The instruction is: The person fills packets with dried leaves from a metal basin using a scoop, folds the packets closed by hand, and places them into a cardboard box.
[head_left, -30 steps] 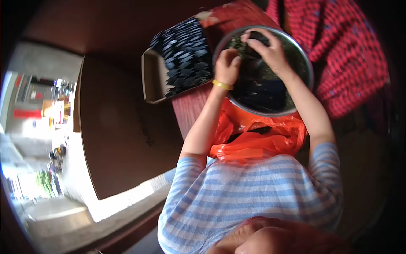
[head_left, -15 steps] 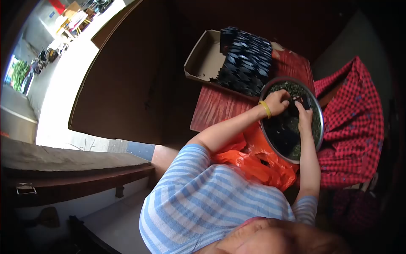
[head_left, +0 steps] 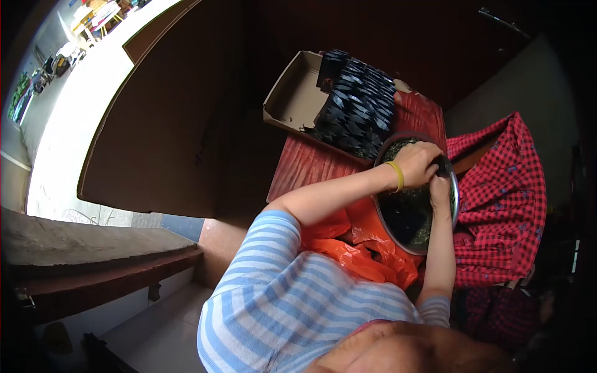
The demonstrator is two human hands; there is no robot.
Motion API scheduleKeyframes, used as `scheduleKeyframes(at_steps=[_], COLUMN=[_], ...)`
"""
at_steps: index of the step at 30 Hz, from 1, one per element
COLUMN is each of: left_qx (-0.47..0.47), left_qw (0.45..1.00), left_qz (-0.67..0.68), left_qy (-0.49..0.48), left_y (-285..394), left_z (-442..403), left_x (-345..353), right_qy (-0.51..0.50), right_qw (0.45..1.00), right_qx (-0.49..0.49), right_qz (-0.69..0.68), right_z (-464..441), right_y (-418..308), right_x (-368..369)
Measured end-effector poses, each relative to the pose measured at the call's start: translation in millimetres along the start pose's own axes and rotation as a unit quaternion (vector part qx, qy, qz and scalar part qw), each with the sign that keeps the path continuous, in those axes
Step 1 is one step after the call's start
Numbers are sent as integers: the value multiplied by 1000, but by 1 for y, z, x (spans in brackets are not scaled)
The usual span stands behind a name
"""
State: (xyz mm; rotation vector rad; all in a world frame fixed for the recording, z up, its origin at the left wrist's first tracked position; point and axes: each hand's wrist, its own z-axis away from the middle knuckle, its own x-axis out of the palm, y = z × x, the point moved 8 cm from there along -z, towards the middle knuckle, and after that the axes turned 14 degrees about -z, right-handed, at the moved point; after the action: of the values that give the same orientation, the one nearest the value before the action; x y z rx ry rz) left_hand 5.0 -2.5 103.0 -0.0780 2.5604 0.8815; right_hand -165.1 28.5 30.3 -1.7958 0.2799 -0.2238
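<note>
A round metal bowl [head_left: 456, 202] holds dark green leafy bits and dark flat material [head_left: 404, 214]. My left hand [head_left: 418, 163], with a yellow band at the wrist, is over the bowl's upper part, its fingers bent down. Close against it, my right hand [head_left: 440, 185] has its fingers closed. What the fingers pinch is hidden between the hands. To the upper left, an open cardboard box [head_left: 292, 102] contains rows of dark, pointed pieces [head_left: 357, 105].
The box and bowl rest on a red table [head_left: 295, 171]. An orange plastic bag [head_left: 373, 255] lies between bowl and body. Red-and-black checked cloth [head_left: 504, 205] hangs at the right. A large brown cardboard panel [head_left: 161, 124] stands at the left.
The view has turned since the first frame, then shifted slightly. My hands, apart over the bowl one second ago, have come together; my left hand now covers more of the bowl's upper part.
</note>
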Motion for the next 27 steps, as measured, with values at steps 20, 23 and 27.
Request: scheduleKeyframes(at_steps=[20,23,27], left_qx=[-364,-407,-468], left_qw=[915,904,884], left_qz=[-167,-123,2], left_qy=[34,31,8], left_y=[-308,-352,-393], left_z=[-28,-23,-15], left_x=[-177,-148,-119], right_qy=[-58,-66,-82], right_qw=[985,985,984], right_qx=[128,118,112], right_qz=[-104,-104,-116], right_z=[8,10,11], right_y=[3,-1,-1], right_x=[22,28,32])
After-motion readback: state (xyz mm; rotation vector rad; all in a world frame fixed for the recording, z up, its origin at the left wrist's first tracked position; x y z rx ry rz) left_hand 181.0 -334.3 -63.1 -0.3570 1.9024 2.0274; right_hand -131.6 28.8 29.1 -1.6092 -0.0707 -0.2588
